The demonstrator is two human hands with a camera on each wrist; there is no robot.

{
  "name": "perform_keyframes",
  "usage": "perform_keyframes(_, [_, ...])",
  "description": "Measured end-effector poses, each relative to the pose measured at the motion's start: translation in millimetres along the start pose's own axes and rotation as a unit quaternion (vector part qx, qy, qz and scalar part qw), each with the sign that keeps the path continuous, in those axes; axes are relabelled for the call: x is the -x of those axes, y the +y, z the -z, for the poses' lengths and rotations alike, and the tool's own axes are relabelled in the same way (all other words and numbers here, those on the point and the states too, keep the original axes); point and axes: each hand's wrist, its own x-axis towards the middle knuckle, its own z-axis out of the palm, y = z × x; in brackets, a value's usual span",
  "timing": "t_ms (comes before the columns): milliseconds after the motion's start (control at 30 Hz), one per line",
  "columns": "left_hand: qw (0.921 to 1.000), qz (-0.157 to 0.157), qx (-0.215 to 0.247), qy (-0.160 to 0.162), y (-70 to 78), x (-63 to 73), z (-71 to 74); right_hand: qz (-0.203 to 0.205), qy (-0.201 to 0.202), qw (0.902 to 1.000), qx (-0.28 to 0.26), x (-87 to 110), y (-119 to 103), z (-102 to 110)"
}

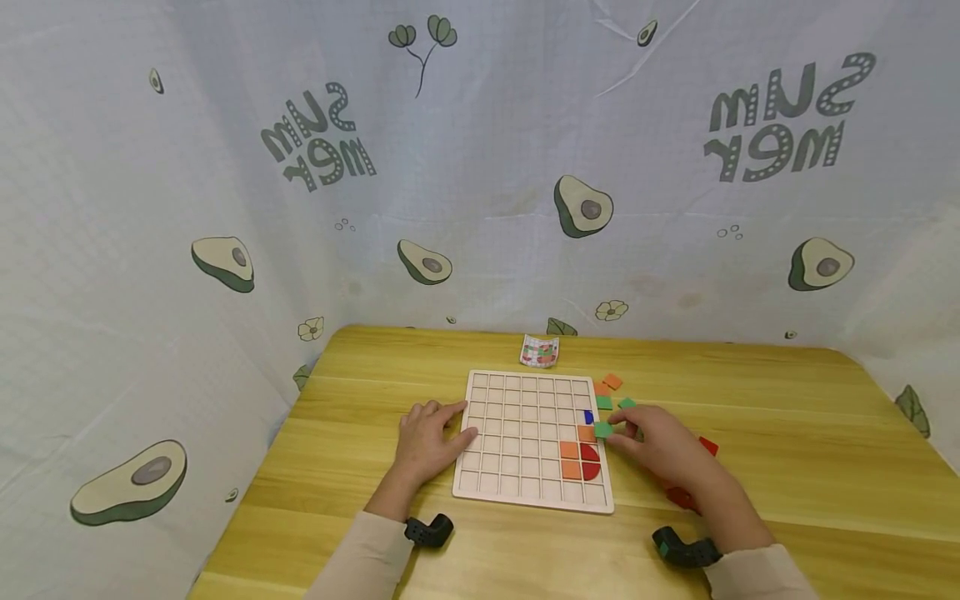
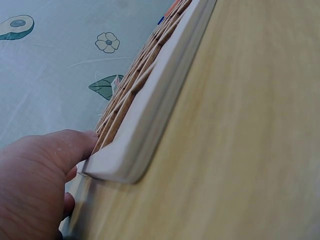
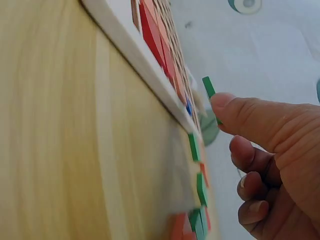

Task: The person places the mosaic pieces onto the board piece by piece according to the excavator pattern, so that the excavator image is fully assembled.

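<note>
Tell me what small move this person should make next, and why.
Probably lower the green piece into a bare square of the board. The right hand pinches that piece close to the board's right edge, the left hand touches the opposite edge, and many squares stand unfilled. Which square I can't say: the pattern on the card is too small to read.

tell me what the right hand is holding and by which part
The right hand pinches a thin, flat green tile by its right-hand side in the head view.
</note>
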Motion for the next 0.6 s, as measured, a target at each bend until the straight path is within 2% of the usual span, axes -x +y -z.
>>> perform_keyframes(200, [1.0000,0.001,-0.001,-0.001,-0.1,-0.4,1.3,0.015,-0.025,0.9996,-0.006,-11.0,-19.4,-10.8])
perform_keyframes(600, [1.0000,-0.003,-0.003,-0.004,-2.1,-1.1,-0.4,0.024,-0.020,0.9995,0.006,-26.7,-31.9,-26.1])
